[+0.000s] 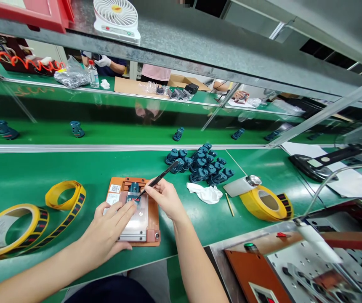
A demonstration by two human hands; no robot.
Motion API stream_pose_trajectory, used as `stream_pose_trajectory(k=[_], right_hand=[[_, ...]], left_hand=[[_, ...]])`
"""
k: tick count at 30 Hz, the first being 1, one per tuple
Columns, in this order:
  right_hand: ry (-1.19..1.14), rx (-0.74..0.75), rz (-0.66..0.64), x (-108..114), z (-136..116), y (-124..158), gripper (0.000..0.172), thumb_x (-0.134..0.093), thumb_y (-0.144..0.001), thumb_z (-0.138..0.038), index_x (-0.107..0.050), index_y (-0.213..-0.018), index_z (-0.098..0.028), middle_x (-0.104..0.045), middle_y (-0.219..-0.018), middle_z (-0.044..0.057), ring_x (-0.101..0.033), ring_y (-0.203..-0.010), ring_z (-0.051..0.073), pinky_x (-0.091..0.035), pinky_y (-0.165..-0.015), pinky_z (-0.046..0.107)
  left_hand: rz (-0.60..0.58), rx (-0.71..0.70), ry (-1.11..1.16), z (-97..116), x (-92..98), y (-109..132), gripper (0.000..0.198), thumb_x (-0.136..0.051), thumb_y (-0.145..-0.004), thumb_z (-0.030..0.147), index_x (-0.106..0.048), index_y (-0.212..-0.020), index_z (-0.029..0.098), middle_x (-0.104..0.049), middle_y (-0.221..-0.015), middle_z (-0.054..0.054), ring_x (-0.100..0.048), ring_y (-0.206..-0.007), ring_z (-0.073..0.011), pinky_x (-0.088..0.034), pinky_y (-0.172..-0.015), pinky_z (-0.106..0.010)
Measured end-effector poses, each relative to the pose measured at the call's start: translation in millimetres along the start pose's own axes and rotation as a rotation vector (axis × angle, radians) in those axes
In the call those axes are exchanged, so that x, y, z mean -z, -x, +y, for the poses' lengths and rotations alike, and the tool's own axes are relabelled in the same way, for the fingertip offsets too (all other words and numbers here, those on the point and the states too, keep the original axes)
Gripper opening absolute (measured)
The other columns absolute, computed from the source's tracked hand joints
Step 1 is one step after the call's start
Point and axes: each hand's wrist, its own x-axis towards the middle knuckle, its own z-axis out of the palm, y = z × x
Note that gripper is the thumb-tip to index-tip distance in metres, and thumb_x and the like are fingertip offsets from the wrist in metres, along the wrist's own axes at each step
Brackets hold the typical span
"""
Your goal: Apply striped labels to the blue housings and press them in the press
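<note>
A brown-orange jig (153, 223) with a clear plastic plate lies on the green belt in front of me. A dark teal moulded plastic part (134, 192) sits upright in its upper slot. My right hand (165, 198) is shut on slim black tweezers (158, 179), whose tip reaches the part. My left hand (108, 231) lies flat on the clear plate, its fingertips just below the part. Nothing shows in it. Beyond the hands, a heap of similar teal parts (203, 166) lies beside a crumpled white cloth (205, 194).
Yellow rolls of black-striped tape (10, 223) lie left, and another (266, 203) lies right. A second belt behind a metal rail carries spaced teal parts. A gloved co-worker's hand (103, 61) is beyond it. A metal-topped machine (256, 269) stands at lower right.
</note>
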Motion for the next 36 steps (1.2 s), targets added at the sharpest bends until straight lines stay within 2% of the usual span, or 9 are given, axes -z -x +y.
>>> stream_pose_trajectory(k=[5, 11, 16, 18, 20, 22, 25, 30, 36], right_hand=[[-0.079, 0.104, 0.379, 24, -8, 11, 0.036, -0.072, -0.085, -0.053, -0.06, -0.098, -0.022, -0.068, -0.092, 0.004, -0.067, -0.09, 0.023, -0.055, -0.083, 0.037], [0.799, 0.123, 0.452, 55, 36, 66, 0.033, -0.043, -0.1, -0.046, -0.06, -0.113, -0.02, -0.062, -0.092, 0.008, -0.059, -0.083, 0.026, -0.051, -0.079, 0.043], [0.998, 0.136, 0.529, 62, 74, 97, 0.044, -0.037, -0.101, -0.047, -0.064, -0.119, -0.017, -0.056, -0.097, 0.016, -0.052, -0.092, 0.035, -0.047, -0.083, 0.056], [1.076, 0.153, 0.55, 56, 69, 99, 0.046, -0.039, -0.102, -0.046, -0.06, -0.13, -0.018, -0.053, -0.106, 0.018, -0.049, -0.099, 0.036, -0.044, -0.088, 0.06], [1.037, 0.206, 0.411, 44, 55, 95, 0.043, -0.039, -0.104, -0.042, -0.055, -0.14, -0.026, -0.05, -0.119, 0.016, -0.047, -0.112, 0.035, -0.041, -0.097, 0.059], [0.867, 0.265, 0.131, 29, 39, 86, 0.039, -0.04, -0.105, -0.037, -0.055, -0.14, -0.036, -0.047, -0.127, 0.01, -0.042, -0.123, 0.031, -0.037, -0.106, 0.053], [0.667, 0.294, -0.158, 9, 27, 68, 0.035, -0.042, -0.106, -0.035, -0.06, -0.135, -0.042, -0.043, -0.132, 0.005, -0.038, -0.129, 0.027, -0.032, -0.113, 0.048], [0.617, 0.264, -0.209, -1, 38, 44, 0.032, -0.047, -0.105, -0.035, -0.063, -0.131, -0.043, -0.041, -0.13, 0.004, -0.037, -0.128, 0.027, -0.029, -0.115, 0.048], [0.629, 0.272, -0.227, 0, 41, 34, 0.034, -0.048, -0.104, -0.03, -0.062, -0.133, -0.042, -0.041, -0.13, 0.004, -0.036, -0.129, 0.026, -0.026, -0.116, 0.047]], left_hand=[[0.015, 0.024, 0.068, -3, 4.0, -7, 0.087, -0.073, -0.079, 0.06, -0.042, -0.15, 0.02, -0.058, -0.141, -0.017, -0.049, -0.129, -0.0389, -0.03, -0.105, -0.053], [0.082, 0.226, 0.258, -11, -1.0, -19, 0.103, -0.079, -0.077, 0.049, -0.02, -0.157, 0.025, -0.047, -0.148, -0.017, -0.048, -0.13, -0.0372, -0.046, -0.102, -0.054], [0.531, -0.138, 0.196, 10, -5.8, 29, 0.072, -0.078, -0.081, 0.013, -0.048, -0.143, 0.034, -0.061, -0.111, -0.005, -0.061, -0.113, -0.0258, -0.046, -0.11, -0.052], [0.509, -0.29, 0.232, 23, -10.3, 59, 0.057, -0.068, -0.082, 0.0, -0.061, -0.13, 0.031, -0.066, -0.093, 0.0, -0.067, -0.099, -0.0197, -0.047, -0.112, -0.048], [0.337, -0.361, 0.272, 33, -16.1, 84, 0.049, -0.058, -0.083, -0.006, -0.067, -0.123, 0.022, -0.073, -0.095, -0.001, -0.068, -0.1, -0.0186, -0.044, -0.116, -0.045], [0.177, -0.376, 0.267, 36, -21.7, 98, 0.049, -0.054, -0.085, -0.006, -0.066, -0.126, 0.017, -0.075, -0.112, -0.004, -0.066, -0.113, -0.0195, -0.035, -0.122, -0.043], [0.114, -0.335, 0.188, 32, -26.2, 101, 0.048, -0.061, -0.091, 0.008, -0.059, -0.137, 0.023, -0.067, -0.134, -0.002, -0.054, -0.133, -0.022, -0.014, -0.128, -0.05], [0.074, -0.17, 0.134, 25, -24.8, 90, 0.06, -0.058, -0.094, 0.019, -0.041, -0.151, 0.017, -0.052, -0.151, -0.01, -0.038, -0.146, -0.0263, -0.009, -0.126, -0.053], [0.114, -0.13, 0.174, 28, -29.6, 84, 0.061, -0.056, -0.093, 0.017, -0.04, -0.152, 0.017, -0.054, -0.149, -0.01, -0.041, -0.144, -0.0257, -0.013, -0.126, -0.051]])
